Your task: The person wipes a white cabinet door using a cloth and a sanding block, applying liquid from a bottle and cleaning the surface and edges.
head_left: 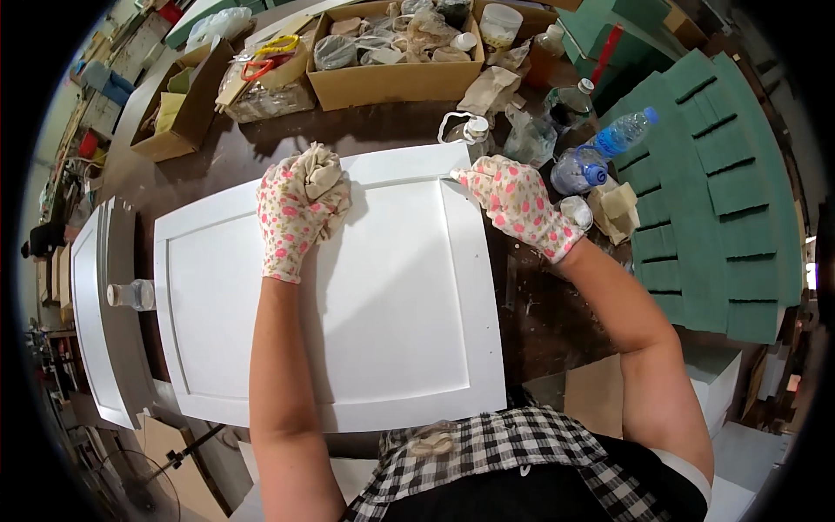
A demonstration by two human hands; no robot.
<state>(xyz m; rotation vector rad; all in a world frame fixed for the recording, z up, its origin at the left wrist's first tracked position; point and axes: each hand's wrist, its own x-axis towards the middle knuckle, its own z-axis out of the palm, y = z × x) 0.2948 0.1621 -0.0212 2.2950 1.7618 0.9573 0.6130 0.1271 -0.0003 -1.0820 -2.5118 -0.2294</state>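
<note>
Clutching a crumpled beige cloth (323, 178) above a white, rectangular, framed panel (391, 296)

From where I stand, the panel fills the middle of the frame, lying flat on a dark brown table (552, 317), its sunken field bordered by a raised rim. The left hand (287, 213), in a cream glove printed with pink flowers, is near the panel's top edge, upper centre-left. Its fingers are bunched firmly round the cloth, which bulges out above and beside them.

The right hand (520, 209), in a matching glove, reaches in from the right to the panel's upper right corner. Its fingers are folded inward, with the tips drawn together at the rim; I cannot tell whether something small is pinched in them.

At the top centre sits an open brown cardboard box (396, 87) full of crumpled bags. Just beyond the right hand lies a clear plastic bottle with a blue cap (577, 171). A green, slab-like stack with dark slits (739, 200) takes up the right side, and a small clear bottle (133, 295) lies beside the panel's left edge.
</note>
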